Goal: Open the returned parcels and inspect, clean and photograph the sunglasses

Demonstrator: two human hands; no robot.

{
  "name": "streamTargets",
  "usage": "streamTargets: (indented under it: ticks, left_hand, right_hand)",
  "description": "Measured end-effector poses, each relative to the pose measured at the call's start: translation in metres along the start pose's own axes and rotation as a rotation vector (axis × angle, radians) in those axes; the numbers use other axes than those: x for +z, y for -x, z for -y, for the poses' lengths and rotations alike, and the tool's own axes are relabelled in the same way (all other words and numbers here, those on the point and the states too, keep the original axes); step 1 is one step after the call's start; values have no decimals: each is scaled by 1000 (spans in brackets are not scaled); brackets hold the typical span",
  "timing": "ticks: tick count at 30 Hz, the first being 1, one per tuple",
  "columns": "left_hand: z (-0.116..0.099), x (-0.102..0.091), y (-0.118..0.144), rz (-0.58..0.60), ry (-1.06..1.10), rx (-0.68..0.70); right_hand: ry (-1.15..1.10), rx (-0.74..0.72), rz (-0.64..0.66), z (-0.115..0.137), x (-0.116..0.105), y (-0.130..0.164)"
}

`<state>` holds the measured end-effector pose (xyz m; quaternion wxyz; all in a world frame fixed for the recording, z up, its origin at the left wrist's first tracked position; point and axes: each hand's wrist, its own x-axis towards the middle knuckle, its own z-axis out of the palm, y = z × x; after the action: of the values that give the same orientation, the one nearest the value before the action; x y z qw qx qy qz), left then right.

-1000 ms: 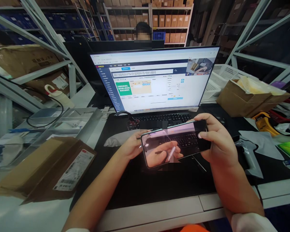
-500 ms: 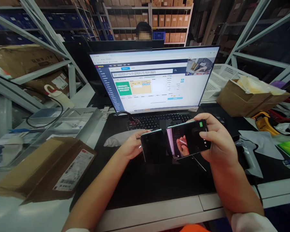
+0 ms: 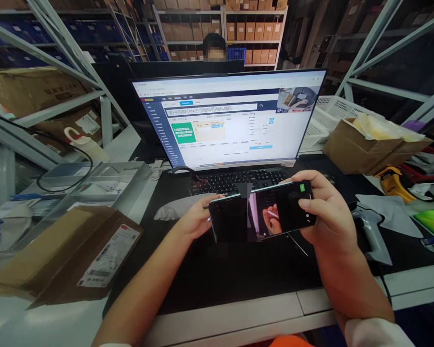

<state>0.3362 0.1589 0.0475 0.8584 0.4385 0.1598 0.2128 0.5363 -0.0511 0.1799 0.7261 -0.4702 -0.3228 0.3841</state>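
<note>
A smartphone [image 3: 292, 212] is held sideways above the black desk mat [image 3: 217, 279], its screen facing me and showing a picture of a hand with a thin object. My left hand [image 3: 197, 217] grips the phone's left end, fingers behind it. Around the right end my right hand [image 3: 327, 212] is closed, with the thumb over the screen's edge. Parts of the phone's screen are blurred out. Just behind the phone lies a black keyboard [image 3: 235, 182], partly covered by it. A thin dark stick-like item [image 3: 297, 245] on the mat shows below the phone.
A lit monitor [image 3: 231, 130] stands behind the keyboard. At left are a cardboard box [image 3: 104, 255] with a label and a clear divided tray [image 3: 130, 178]. To the right lie a barcode scanner [image 3: 374, 236], an open carton [image 3: 350, 149] and a yellow tool [image 3: 392, 183]. A person [image 3: 214, 46] is behind the monitor.
Hardly anything differs. The view has shifted very slightly; both hands keep their hold on the phone.
</note>
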Motion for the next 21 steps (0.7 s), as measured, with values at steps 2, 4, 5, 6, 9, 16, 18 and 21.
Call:
streamTargets:
  ticks: [2, 4, 5, 6, 9, 16, 18, 21]
  left_hand:
    - [-1, 2, 1, 0, 19, -23]
    - [-2, 2, 1, -3, 32, -37]
    - [-2, 2, 1, -5, 36, -41]
    - [-3, 3, 1, -7, 39, -44]
    - [-3, 3, 1, -12, 45, -40]
    - [-5, 8, 3, -2, 20, -10]
    - [-7, 12, 5, 5, 13, 12]
    - [-14, 22, 7, 17, 26, 77]
  right_hand:
    - [-17, 1, -2, 0, 0, 0]
    - [-22, -4, -11, 1, 1, 1]
    - [-21, -7, -15, 1, 1, 1]
    - [-19, -8, -17, 1, 1, 1]
    - [-28, -5, -16, 1, 1, 1]
    - [-44, -53, -18, -1, -2, -1]
    - [-46, -72, -7, -3, -3, -3]
    - [-57, -110, -19, -5, -5, -9]
